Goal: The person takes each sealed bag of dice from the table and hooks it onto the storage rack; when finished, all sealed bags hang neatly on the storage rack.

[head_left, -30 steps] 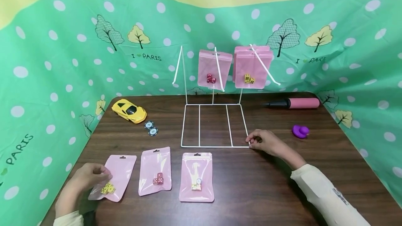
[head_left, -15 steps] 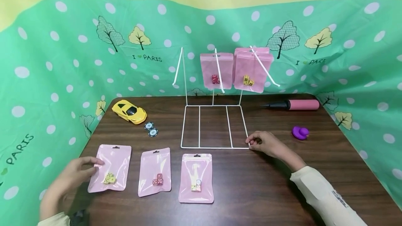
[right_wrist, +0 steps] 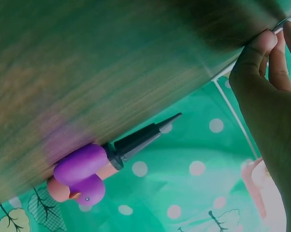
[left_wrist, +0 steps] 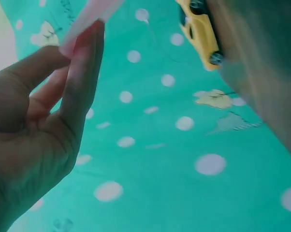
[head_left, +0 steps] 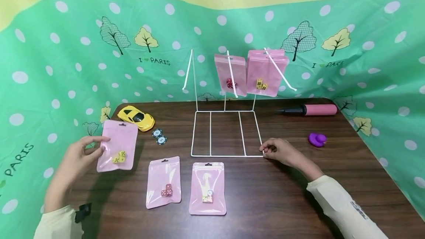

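My left hand (head_left: 78, 158) pinches the left edge of a pink zip bag (head_left: 117, 139) with yellow dice inside, held up off the table near the toy car. In the left wrist view, thumb and fingers meet on the bag's edge (left_wrist: 90, 21). My right hand (head_left: 282, 152) grips the front right corner of the white wire rack (head_left: 227, 156). On the rack's middle hook hangs a pink bag (head_left: 237, 69) with red dice; pink bags (head_left: 265, 67) hang on the right hook, the front one with yellow dice. The left hook (head_left: 187, 70) is bare.
On the table lie a pink bag (head_left: 163, 174) with red dice and another pink bag (head_left: 207, 180) with small pieces. A yellow toy car (head_left: 136, 117) and two poker chips (head_left: 159, 136) lie left; a pink-and-black pump (head_left: 312, 110) and purple rubber duck (head_left: 317, 139) lie right.
My left hand has taken the leftmost bag by its edge and raised it from the table toward the toy car. My right hand has stayed on the rack's corner. The hanging bags swayed slightly.
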Available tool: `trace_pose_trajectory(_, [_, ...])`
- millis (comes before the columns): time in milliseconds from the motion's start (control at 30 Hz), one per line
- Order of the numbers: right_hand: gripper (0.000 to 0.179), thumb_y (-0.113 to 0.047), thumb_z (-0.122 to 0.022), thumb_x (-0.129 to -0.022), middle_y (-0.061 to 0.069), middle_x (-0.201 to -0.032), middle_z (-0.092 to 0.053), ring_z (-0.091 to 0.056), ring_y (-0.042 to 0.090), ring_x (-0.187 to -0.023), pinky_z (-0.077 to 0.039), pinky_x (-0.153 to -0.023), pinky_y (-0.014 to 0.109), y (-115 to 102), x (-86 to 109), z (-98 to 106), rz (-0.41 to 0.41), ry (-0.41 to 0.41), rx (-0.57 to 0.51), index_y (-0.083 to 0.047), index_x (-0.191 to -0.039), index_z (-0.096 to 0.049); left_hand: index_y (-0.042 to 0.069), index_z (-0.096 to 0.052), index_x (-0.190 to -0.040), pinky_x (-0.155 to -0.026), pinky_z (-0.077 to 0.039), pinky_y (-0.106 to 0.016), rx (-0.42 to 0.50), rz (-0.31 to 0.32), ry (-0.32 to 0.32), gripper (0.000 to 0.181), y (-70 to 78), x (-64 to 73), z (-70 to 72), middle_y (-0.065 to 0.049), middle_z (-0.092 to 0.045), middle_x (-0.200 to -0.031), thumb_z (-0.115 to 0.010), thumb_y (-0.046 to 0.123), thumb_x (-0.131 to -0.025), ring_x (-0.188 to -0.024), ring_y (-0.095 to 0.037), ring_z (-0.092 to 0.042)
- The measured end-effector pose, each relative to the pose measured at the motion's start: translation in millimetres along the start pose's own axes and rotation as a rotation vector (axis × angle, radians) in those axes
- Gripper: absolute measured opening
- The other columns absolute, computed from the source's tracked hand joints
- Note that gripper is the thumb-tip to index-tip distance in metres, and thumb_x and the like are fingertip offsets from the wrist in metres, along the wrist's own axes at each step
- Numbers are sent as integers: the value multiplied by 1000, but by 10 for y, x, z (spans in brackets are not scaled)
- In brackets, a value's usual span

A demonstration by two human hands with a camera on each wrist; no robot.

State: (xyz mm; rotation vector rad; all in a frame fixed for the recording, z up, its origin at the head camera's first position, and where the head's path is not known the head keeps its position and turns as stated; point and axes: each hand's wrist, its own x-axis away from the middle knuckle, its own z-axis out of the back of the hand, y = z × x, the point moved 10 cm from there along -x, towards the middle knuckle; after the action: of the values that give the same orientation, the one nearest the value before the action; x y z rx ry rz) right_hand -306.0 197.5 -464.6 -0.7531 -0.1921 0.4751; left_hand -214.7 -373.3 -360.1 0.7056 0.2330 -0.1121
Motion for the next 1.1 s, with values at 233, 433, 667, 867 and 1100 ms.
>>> trace_pose_trajectory(233, [11, 6, -79, -92, 2, -90, -68, -59, 11, -84, -52, -72, 25, 11, -4, -41, 9, -4, -7, 1, -101, -76, -9, -71, -126, -70, -54, -12, 41, -84, -4, 28, 400, -71, -58, -28, -64, -125, -68, -14, -98, -96, -8, -74])
trace_pose_trajectory(433, [11, 7, -79, -91, 3, -89, -68, -59, 11, -84, -52, -73, 26, -36, 7, -19, 29, 14, -4, 2, -100, -76, -1, -74, -118, -78, -57, -15, 145, -309, -85, 35, 864, 40, -252, -5, -69, -115, -70, -23, -91, -95, 2, -69])
trace_pose_trajectory(667, [11, 7, -78, -92, 1, -89, -67, -59, 11, -84, -52, -73, 25, -17, 6, 1, 15, 15, 3, 1, -101, -76, 8, -76, -119, -78, -59, -17, 191, -478, -47, 46, 1513, 45, -244, -1, -68, -116, -73, -25, -87, -94, -6, -70])
trace_pose_trajectory(867, [11, 6, -79, -91, 0, -88, -66, -58, 9, -82, -52, -72, 25, -18, 14, -1, 27, 29, 5, 1, -99, -76, 0, -76, -119, -71, -58, -18, 311, -558, 32, 47, 1872, -35, -220, -5, -68, -121, -70, -31, -84, -98, -9, -72])
trace_pose_trajectory(1100, [11, 7, -80, -90, 0, -87, -67, -59, 9, -82, -52, -71, 25, -52, 27, 2, 61, 42, 17, 1, -99, -76, -4, -75, -119, -70, -58, -17, 378, -604, 105, 42, 2081, -190, -268, -6, -68, -120, -69, -29, -87, -98, -10, -72])
